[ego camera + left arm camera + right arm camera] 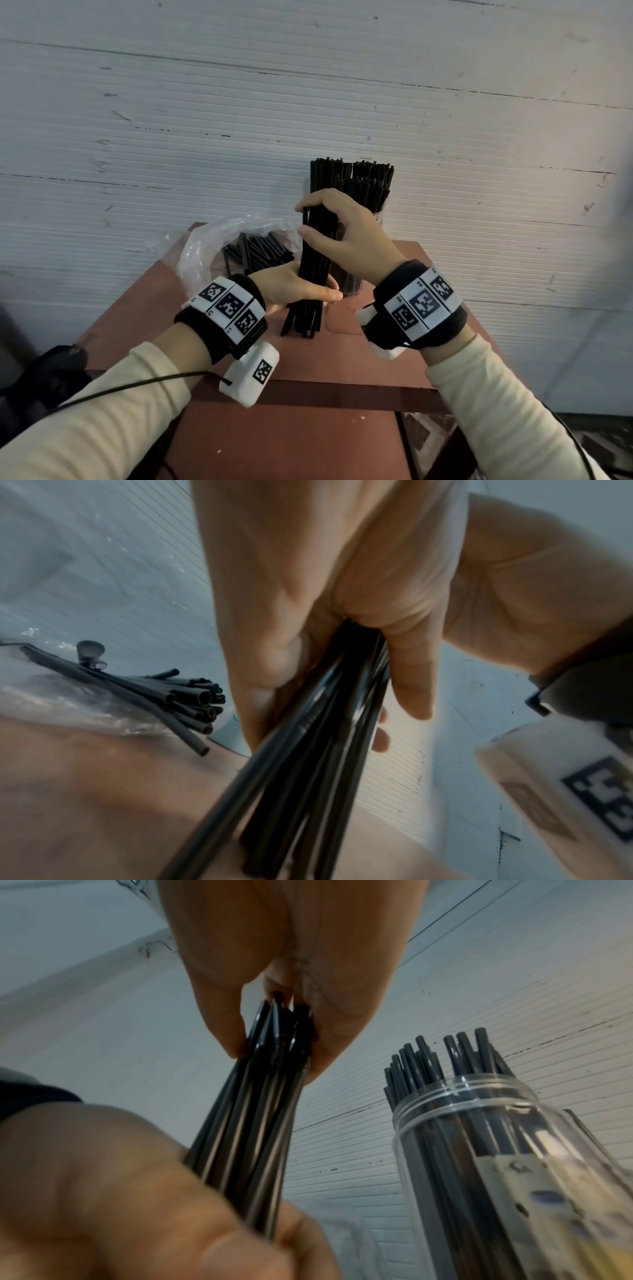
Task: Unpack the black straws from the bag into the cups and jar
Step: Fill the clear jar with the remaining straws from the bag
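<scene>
Filling the background is a white ribbed wall point(308, 85), scuffed with dark marks, and against it stands one reddish-brown table point(359, 346) with a darker front edge. At the table's far left corner lies one clear plastic bag point(205, 246), its mouth open toward the middle, with loose black straws point(260, 251) still inside; their count cannot be told. At the far right corner stands one clear jar point(479, 1137) with a threaded neck, packed upright with straws that rise well above its rim. No cup can be made out with certainty, since the hands hide what lies in front of the jar.

Between bag and jar, over the middle of the table, one bundle point(313, 267) of straws stands nearly upright, its lower ends splayed and touching the tabletop. The right hand point(346, 236) wraps fingers and thumb around the bundle near its top. The left hand point(294, 287) clasps the same bundle lower down, thumb across the front. Each wrist carries one black band with white square markers.
</scene>
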`<state>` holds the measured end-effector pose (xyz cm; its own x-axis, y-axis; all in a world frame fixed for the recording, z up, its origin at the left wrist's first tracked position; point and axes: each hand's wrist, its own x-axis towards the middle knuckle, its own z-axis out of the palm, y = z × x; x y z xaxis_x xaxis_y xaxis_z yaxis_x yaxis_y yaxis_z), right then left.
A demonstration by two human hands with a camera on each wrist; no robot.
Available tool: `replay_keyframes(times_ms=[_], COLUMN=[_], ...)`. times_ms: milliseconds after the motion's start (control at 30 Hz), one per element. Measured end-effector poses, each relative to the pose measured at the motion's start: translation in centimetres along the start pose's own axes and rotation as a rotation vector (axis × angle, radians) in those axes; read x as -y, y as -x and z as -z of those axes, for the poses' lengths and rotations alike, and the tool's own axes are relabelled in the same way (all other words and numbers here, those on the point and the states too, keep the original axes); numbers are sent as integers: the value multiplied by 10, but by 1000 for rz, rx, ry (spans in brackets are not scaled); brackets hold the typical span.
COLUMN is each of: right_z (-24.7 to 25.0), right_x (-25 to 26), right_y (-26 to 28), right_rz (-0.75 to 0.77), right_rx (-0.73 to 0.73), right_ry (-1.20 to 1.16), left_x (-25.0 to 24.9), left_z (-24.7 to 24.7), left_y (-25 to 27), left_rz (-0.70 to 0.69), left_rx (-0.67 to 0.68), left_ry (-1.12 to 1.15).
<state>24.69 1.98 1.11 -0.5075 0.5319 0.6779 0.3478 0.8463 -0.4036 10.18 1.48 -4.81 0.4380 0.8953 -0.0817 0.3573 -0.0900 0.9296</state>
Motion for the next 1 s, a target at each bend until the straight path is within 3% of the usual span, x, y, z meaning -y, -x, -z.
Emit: replay_keyframes(times_ms=[233, 333, 433, 500, 633, 767, 833, 1000], right_z=[16, 26, 23, 18, 29, 68, 88, 115], right_x=[2, -4, -5, -3, -7, -17, -26, -50], right_y=[4, 9, 13, 14, 8, -17, -33, -63], right_rz=[-171, -221, -271, -231, -190, -234, -268, -348], right_rx=[-159, 30, 313, 361, 232, -35, -203, -371], right_ry=[-315, -161, -270, -238, -211, -239, -264, -313], left_x=[-18, -35, -45, -42, -34, -28, -28, -35], left_z=[0, 1, -2, -6, -9, -4, -3, 7], left_y=[10, 21, 25, 23, 9, -15, -30, -71], left_rz=[-79, -148, -177, -175, -191, -226, -265, -198], left_rx=[-23, 61, 139, 133, 73, -333, -468, -428], left_ry=[-19, -80, -170, -154, -140, -55, -44, -34])
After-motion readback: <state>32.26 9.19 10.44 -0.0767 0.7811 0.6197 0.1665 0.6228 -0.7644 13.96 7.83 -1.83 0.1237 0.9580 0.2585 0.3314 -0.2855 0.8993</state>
